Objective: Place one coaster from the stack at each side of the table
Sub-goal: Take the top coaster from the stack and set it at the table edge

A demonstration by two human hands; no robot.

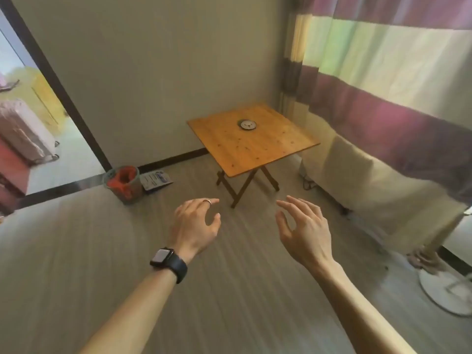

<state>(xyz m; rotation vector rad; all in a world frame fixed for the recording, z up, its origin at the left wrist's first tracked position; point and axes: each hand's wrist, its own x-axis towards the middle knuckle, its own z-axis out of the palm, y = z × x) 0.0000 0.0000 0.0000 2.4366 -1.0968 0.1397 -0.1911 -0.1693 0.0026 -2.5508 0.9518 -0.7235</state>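
A small square wooden folding table point(255, 152) stands ahead by the wall. Near its far middle lies a round dark-rimmed coaster stack point(247, 124) with a pale top. My left hand point(195, 224), with a ring and a black watch on the wrist, hovers over the floor well short of the table, fingers apart and empty. My right hand point(301, 226) floats beside it at the same height, fingers also spread and holding nothing. Both hands are far from the stack.
A grey bin with orange contents point(124, 183) and a leaflet point(156, 180) lie on the floor left of the table. A bed with pale cover point(370, 180) and striped curtain point(396, 98) flank the right. A white fan base point(447, 290) stands at far right.
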